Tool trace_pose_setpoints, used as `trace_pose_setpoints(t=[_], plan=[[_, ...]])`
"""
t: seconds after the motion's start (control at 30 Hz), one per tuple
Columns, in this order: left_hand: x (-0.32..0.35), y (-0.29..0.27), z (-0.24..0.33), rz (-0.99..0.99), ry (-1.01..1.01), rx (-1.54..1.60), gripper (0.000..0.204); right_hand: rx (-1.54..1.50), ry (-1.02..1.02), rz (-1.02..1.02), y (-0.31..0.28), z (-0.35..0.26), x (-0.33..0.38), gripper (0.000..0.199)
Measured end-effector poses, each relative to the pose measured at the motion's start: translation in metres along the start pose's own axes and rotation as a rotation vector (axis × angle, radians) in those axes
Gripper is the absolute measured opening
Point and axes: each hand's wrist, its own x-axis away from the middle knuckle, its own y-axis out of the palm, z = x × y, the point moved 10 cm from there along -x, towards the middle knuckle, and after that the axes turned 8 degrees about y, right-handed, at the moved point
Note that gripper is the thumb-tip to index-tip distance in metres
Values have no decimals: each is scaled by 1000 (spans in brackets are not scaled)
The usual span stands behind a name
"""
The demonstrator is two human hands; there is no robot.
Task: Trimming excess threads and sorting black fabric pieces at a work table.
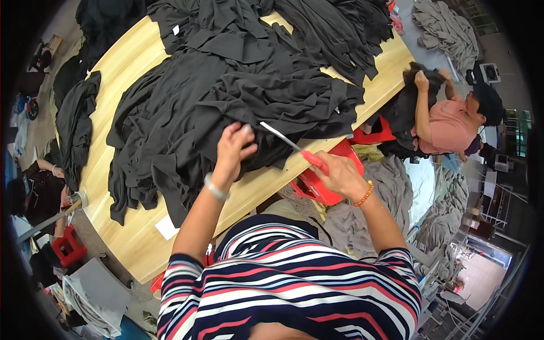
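Observation:
A pile of dark grey garments (170,107) lies heaped and wrinkled on a light wooden table (122,243) in front of me. My right hand (340,175) is closed around the red handle of a slim tool (283,137). Its long silver shaft points up and left over the near edge of the pile; I cannot tell its exact kind. Just left of the tip, my left hand (233,148) hovers by the cloth, fingers bent and apart, slightly blurred. No cloth shows in its grip.
A white paper slip (166,227) lies by the table's near edge. Red plastic stools (323,184) and grey cloth heaps (391,187) stand right of me. Another person (453,122) handles dark cloth at the right; part of someone (42,190) shows at the left.

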Motion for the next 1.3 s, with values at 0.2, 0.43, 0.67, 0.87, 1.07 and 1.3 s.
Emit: trace_pose_setpoints(t=[0.2,0.43,0.67,0.87,1.07,1.3], plan=[[-73,7,-25,2,-66,228,15,61,51,-31,-7,55,1,30],[-87,-12,-21,59,-7,358,23,44,-219,-83,2,-28,-57,27],[-29,8,22,2,257,-120,45,-26,-93,60,-12,42,-43,25],[28,65,-6,-124,681,-1361,70,-67,11,0,2,79,-14,21],[-11,19,-21,155,603,-992,52,-40,-9,-24,2,65,-7,24],[-17,21,-54,-164,-18,175,33,67,-152,-272,25,46,6,23]])
